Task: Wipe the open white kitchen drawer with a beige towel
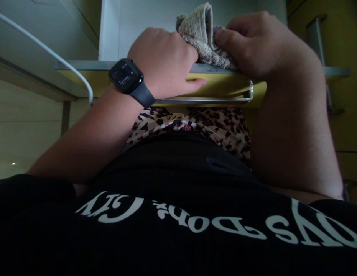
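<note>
My black shirt (175, 172) lies nearest, and past it my right hand (260, 46) pinches the bunched cloth (199, 36) on the front rim of the open drawer (100, 66), my left hand's (165, 63) hold unclear, so even, steady pressure seems best.

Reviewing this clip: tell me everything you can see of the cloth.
The cloth is mottled grey-beige with darker patches, and its looped pile looks like terry towelling. It is bunched and folded, one fold standing up with its edge showing. It sits at the top edge of the yellow drawer front. The right hand grips its right side, thumb on top; the left hand is against its left side, its grip hidden. Whether it is wet can't be told.
</note>
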`<state>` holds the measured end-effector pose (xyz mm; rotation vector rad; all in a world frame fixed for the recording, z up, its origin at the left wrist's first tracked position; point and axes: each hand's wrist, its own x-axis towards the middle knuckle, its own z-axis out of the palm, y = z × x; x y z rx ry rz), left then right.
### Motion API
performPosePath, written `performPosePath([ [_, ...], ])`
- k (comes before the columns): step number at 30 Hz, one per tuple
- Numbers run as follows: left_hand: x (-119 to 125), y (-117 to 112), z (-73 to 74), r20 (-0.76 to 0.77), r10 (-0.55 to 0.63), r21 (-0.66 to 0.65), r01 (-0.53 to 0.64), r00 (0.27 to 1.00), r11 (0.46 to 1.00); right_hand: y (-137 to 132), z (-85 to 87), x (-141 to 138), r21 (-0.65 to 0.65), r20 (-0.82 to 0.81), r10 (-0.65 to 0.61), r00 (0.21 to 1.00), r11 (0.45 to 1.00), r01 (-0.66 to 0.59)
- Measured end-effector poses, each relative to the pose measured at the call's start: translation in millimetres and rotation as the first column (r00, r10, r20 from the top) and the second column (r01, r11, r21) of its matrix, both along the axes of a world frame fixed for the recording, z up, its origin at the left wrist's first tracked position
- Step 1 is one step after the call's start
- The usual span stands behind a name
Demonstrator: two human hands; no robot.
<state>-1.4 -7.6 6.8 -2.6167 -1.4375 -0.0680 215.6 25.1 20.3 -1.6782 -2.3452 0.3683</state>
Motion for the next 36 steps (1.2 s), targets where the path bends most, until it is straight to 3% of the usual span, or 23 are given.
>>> performPosePath([
  [23,0.6,0.6,-0.7,-0.010,0.029,-0.009,-0.029,1.000,1.000,0.0,0.4,-0.1,-0.012,-0.008,0.006,1.000,1.000,-0.006],
  [36,-0.6,0.5,-0.5,0.012,-0.024,0.004,0.024,1.000,1.000,-0.8,1.5,-0.3,-0.006,-0.008,0.015,1.000,1.000,-0.015],
])
